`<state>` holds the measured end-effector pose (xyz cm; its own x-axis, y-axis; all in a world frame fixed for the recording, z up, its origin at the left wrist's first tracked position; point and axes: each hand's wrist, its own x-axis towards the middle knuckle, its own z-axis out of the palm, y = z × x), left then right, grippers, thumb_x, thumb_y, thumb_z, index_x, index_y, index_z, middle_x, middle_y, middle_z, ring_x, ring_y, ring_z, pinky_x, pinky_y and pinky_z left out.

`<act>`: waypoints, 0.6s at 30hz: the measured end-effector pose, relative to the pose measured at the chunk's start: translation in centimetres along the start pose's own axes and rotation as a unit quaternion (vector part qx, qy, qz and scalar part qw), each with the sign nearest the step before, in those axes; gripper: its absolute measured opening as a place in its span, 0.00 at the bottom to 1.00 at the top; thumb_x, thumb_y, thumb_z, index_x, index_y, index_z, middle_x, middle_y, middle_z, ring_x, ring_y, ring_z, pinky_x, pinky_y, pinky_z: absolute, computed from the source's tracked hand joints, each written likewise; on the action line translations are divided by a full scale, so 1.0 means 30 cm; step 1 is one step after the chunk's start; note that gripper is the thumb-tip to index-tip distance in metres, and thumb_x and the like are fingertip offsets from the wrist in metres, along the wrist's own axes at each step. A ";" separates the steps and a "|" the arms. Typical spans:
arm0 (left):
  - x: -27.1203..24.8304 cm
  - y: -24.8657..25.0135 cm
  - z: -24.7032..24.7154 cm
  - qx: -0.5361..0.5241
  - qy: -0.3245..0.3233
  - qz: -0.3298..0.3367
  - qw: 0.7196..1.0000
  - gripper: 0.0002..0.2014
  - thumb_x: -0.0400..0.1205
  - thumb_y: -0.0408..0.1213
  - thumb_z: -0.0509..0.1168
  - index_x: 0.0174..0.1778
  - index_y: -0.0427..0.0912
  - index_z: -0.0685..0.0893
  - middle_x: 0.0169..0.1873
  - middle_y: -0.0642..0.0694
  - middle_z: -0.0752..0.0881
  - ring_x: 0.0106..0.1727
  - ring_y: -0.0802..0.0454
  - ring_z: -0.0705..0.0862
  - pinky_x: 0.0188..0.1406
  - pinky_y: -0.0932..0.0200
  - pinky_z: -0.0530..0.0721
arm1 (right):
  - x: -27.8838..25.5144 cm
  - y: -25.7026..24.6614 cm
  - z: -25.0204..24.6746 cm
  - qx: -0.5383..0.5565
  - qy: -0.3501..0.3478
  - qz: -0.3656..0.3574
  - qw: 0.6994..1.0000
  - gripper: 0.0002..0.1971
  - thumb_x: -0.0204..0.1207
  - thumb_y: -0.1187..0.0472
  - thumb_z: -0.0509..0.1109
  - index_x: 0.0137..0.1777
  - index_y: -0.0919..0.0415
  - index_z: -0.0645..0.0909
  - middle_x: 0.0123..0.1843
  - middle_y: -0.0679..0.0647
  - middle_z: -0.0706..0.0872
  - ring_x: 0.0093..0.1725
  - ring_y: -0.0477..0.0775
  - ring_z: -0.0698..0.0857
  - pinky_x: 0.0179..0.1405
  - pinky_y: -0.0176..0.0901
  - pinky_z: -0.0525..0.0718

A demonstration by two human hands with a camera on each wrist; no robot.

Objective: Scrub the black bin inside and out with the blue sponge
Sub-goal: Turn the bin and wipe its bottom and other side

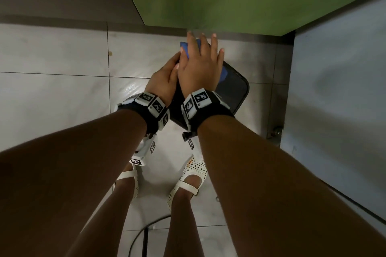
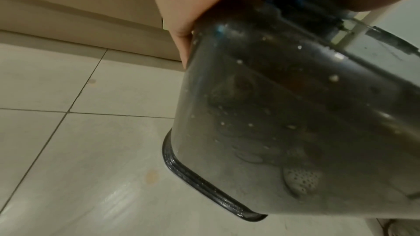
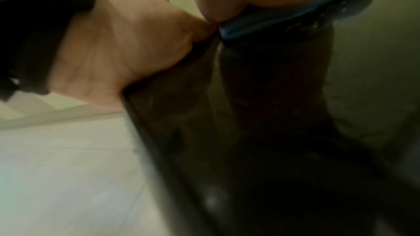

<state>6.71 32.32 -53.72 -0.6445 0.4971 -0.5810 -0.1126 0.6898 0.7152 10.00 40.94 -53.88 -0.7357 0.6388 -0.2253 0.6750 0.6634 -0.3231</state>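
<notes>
While the left hand [image 1: 165, 81] grips the wet black bin [image 1: 234, 92] above the tiled floor [image 1: 62, 89], the right hand [image 1: 200, 69], fingers [image 1: 213, 43] spread straight, presses the blue sponge [image 1: 184, 47] flat on its upturned outer side.

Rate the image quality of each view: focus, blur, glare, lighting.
Head view: dim but fairly sharp, wide-angle bending at the edges, soft glare on the floor tiles. Left wrist view: the black bin is in focus, droplets and reflections visible, the left hand a close blur. Right wrist view: dark and motion-smeared; only the blue sponge stands out.
</notes>
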 end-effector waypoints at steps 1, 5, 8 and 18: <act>-0.001 -0.002 0.002 0.001 0.005 0.002 1.000 0.21 0.86 0.47 0.47 0.77 0.55 0.63 0.70 0.46 0.78 0.69 0.49 0.77 0.64 0.63 0.71 | -0.004 0.004 -0.004 0.007 0.003 0.007 1.000 0.22 0.84 0.49 0.54 0.77 0.50 0.65 0.79 0.55 0.67 0.82 0.59 0.54 0.80 0.58 0.47; 0.001 -0.007 0.003 0.010 0.024 0.003 1.000 0.21 0.86 0.47 0.49 0.76 0.52 0.65 0.72 0.45 0.76 0.71 0.49 0.75 0.63 0.67 0.67 | -0.036 0.075 -0.020 0.016 0.049 0.103 0.993 0.23 0.84 0.48 0.52 0.77 0.50 0.64 0.79 0.56 0.67 0.81 0.61 0.56 0.79 0.64 0.49; 0.000 -0.010 0.005 -0.010 0.025 -0.003 1.000 0.21 0.86 0.47 0.50 0.76 0.54 0.65 0.73 0.46 0.75 0.73 0.50 0.73 0.66 0.67 0.65 | -0.075 0.154 -0.044 -0.016 0.046 0.199 0.979 0.24 0.85 0.47 0.48 0.79 0.49 0.59 0.81 0.56 0.62 0.82 0.62 0.53 0.79 0.64 0.48; -0.038 -0.010 0.039 0.013 0.081 -0.025 0.996 0.22 0.87 0.47 0.44 0.78 0.53 0.60 0.67 0.42 0.80 0.67 0.42 0.78 0.58 0.62 0.70 | -0.006 0.165 -0.037 0.040 0.160 0.252 0.954 0.20 0.83 0.53 0.56 0.72 0.59 0.72 0.71 0.65 0.76 0.72 0.69 0.71 0.72 0.62 0.66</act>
<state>8.36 32.17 -53.74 -0.7529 0.3708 -0.5437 -0.1295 0.7265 0.6749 13.52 44.54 -54.42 -0.2561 0.9632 -0.0821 0.9220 0.2178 -0.3201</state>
